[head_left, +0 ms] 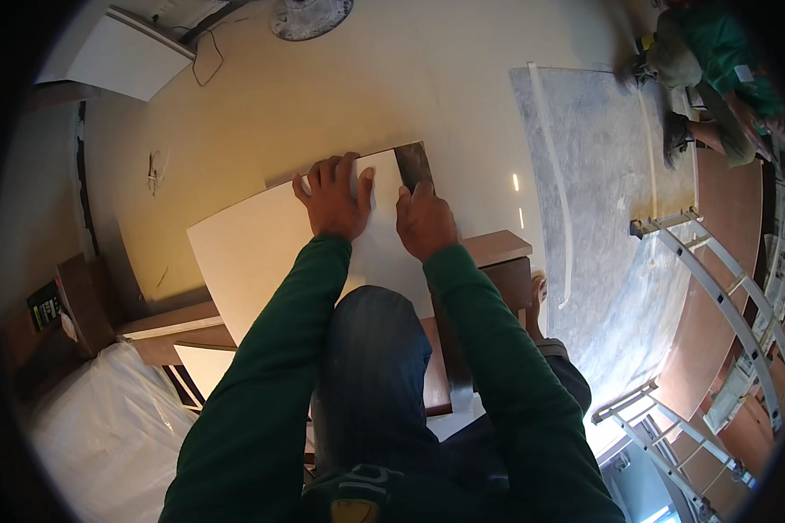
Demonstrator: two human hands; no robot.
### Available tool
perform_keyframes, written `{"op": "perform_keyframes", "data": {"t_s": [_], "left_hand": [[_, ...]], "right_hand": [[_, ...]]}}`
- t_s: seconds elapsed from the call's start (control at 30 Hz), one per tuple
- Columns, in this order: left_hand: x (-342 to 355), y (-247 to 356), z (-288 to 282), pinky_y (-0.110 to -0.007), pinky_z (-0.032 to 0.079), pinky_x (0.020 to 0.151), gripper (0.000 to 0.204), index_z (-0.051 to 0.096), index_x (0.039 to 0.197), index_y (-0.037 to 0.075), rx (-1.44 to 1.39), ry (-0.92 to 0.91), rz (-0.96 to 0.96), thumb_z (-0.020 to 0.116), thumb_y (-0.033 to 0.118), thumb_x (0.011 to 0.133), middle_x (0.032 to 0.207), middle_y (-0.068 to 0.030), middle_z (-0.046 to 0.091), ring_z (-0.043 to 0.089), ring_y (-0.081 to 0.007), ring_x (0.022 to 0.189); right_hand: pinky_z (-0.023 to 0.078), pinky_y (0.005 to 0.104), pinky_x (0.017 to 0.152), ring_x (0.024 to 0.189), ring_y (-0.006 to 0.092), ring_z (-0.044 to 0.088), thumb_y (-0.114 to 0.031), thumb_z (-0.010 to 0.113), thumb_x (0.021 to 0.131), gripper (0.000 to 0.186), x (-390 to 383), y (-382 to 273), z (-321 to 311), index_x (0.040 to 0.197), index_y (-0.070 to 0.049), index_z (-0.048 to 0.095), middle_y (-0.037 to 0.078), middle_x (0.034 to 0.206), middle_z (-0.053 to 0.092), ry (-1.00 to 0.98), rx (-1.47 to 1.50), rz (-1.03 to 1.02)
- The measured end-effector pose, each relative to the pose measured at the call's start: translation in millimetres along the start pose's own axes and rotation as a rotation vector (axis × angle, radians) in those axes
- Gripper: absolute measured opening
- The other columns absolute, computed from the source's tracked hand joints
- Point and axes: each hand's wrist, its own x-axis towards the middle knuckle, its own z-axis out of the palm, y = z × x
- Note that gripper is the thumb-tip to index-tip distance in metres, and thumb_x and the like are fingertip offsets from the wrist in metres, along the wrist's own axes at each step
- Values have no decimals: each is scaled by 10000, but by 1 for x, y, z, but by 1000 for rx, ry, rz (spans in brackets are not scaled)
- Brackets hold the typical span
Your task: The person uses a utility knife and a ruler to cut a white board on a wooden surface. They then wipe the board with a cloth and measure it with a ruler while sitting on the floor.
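Note:
A white board (262, 235) lies in front of me, set at a slant. My left hand (336, 205) is open on it near the far edge, its fingers spread and reaching toward that edge. My right hand (427, 222) is closed at the board's right side, thumb pointing away from me; whatever it may hold is hidden by the fingers. Just beyond that hand, a dark brown strip (415, 164) shows at the far right corner. My bent knee (379, 318) in jeans presses over the near part of the board.
Brown wooden pieces (497, 247) are under and beside the board. Plastic sheeting (113, 436) lies at the lower left. On the right are a grey sheet (584, 157), a metal ladder (715, 288) and another person (715, 70) low at the far right.

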Motion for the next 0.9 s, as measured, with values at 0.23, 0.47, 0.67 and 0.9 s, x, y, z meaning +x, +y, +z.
{"op": "perform_keyframes", "data": {"t_s": [0.23,0.47,0.67,0.9], "left_hand": [[-4,4,6,-690,147,1197,499,594,1387,178,-15,51,13,508,531,1045,1351,-81,568,457,-301,1358],[0,-1,1,-686,167,1188,510,588,1393,164,-21,48,24,499,530,1051,1366,-100,580,458,-314,1368],[-1,-4,6,-714,175,1165,488,595,1383,163,-1,93,54,549,496,1030,1336,-98,572,466,-323,1339],[-2,-7,8,-724,162,1177,524,583,1399,153,20,76,36,510,526,1038,1371,-112,559,447,-338,1371]], "right_hand": [[523,640,751,827,562,668,-302,509,1070,348,-7,9,7,1049,37,434,351,860,685,73,40,-15],[530,636,761,835,560,673,-299,510,1072,347,1,7,13,1043,41,451,362,875,681,37,7,-42],[559,613,840,916,550,697,-314,517,1066,381,2,-14,-5,1088,64,479,367,935,700,-45,-32,62],[573,588,832,925,531,706,-322,515,1072,392,0,-10,-2,1098,68,485,361,945,701,-116,-85,48]]}}
